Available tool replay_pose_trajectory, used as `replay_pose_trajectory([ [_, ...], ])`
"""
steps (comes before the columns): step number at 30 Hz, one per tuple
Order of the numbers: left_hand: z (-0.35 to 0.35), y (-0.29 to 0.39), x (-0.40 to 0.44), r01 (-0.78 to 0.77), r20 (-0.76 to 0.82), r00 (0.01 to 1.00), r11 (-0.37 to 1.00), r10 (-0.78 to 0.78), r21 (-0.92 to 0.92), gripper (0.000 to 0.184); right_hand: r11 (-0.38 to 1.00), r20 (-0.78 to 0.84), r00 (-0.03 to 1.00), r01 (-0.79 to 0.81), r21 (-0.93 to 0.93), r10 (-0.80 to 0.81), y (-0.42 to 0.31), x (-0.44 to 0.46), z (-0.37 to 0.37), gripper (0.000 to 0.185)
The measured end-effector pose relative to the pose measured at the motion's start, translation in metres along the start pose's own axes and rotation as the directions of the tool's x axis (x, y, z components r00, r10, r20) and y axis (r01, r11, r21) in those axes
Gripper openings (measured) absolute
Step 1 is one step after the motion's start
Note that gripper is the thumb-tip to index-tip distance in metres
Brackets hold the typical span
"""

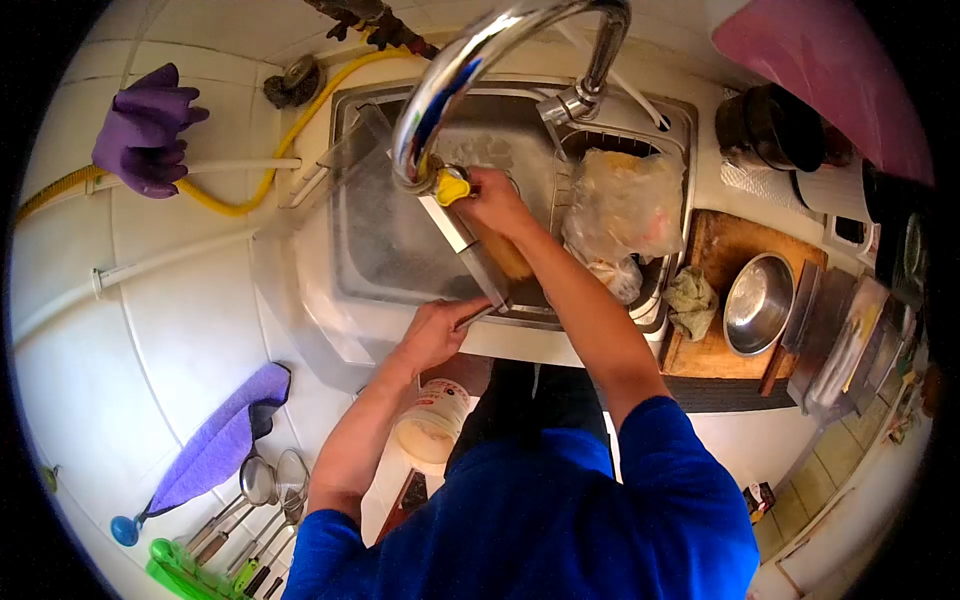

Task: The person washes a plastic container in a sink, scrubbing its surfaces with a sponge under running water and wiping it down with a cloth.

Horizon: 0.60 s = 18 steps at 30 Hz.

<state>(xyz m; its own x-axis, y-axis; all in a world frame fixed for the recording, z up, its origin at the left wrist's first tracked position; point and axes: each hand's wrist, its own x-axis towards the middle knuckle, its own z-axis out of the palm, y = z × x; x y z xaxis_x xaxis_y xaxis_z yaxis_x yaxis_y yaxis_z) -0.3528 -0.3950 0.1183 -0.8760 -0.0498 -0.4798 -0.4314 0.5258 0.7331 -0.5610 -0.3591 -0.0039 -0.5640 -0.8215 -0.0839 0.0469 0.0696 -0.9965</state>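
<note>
Container of clear plastic with a white strip (380,240) stands tilted over the left edge of the sink (692,150), the left hand's (435,335) fingers clamped on its near corner by the sink's front edge. Right hand (495,205) sits beside the faucet's (412,130) yellow nozzle (453,186) — its fingers curled, though I cannot tell what they grip. Farther out, a cloudy plastic bag (625,205) fills the sink's right side — beyond it, a wooden board (720,235) bears a crumpled cloth (690,300) at its left edge and a steel bowl (758,305) toward its right.
</note>
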Motion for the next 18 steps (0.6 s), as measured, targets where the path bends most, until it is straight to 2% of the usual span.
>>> replay_pose_trajectory([
  [2,-0.001,0.006,0.0,0.029,0.003,1.0,1.0,-0.029,-0.002,0.049,0.986,-0.078,0.996,0.059,0.155,-0.047,0.011,0.025,0.01,0.022],
  [3,0.0,0.005,-0.001,0.029,0.013,1.0,1.0,-0.029,0.002,0.049,0.986,-0.087,0.995,0.057,0.159,-0.043,0.015,0.019,0.011,0.022],
  [5,0.003,-0.002,-0.001,0.028,-0.003,1.0,0.999,-0.028,-0.035,0.055,0.999,-0.128,0.99,-0.051,0.006,0.052,0.021,0.006,0.006,0.026],
  [6,0.005,-0.005,-0.003,0.017,0.006,1.0,1.0,-0.016,-0.025,0.055,0.995,-0.01,0.995,-0.097,0.033,0.097,0.019,-0.016,0.0,0.026],
  [8,0.007,-0.01,-0.009,0.023,-0.03,0.999,0.999,-0.024,-0.041,0.052,0.998,-0.034,0.997,-0.062,0.014,0.063,0.023,-0.064,-0.006,0.026],
  [10,0.001,-0.004,-0.007,0.043,-0.012,0.999,0.999,-0.043,-0.03,0.051,0.999,-0.044,0.998,-0.044,-0.002,0.044,0.043,-0.072,0.001,0.027],
  [12,0.002,-0.005,-0.005,0.059,0.005,0.998,0.998,-0.059,-0.018,0.049,0.973,-0.083,0.992,0.074,-0.219,-0.094,0.069,-0.035,0.007,0.026],
  [14,0.009,-0.013,-0.009,0.015,-0.023,1.0,0.997,-0.017,-0.073,0.049,0.995,-0.025,0.996,-0.087,-0.043,0.086,0.061,0.019,0.01,0.027],
  [16,0.012,-0.015,-0.01,0.013,-0.027,1.0,0.998,-0.015,-0.062,0.049,0.965,-0.014,0.97,0.244,0.093,-0.244,0.095,0.06,0.036,0.027],
  [17,0.011,-0.017,-0.009,0.002,-0.044,0.999,0.999,-0.004,-0.053,0.049,0.966,-0.019,0.97,0.243,0.093,-0.242,0.094,0.063,0.042,0.027],
  [18,0.011,-0.02,-0.011,-0.002,-0.042,0.999,0.999,0.0,-0.052,0.049,0.922,-0.046,0.999,0.029,0.387,-0.012,0.09,0.064,0.046,0.028],
])
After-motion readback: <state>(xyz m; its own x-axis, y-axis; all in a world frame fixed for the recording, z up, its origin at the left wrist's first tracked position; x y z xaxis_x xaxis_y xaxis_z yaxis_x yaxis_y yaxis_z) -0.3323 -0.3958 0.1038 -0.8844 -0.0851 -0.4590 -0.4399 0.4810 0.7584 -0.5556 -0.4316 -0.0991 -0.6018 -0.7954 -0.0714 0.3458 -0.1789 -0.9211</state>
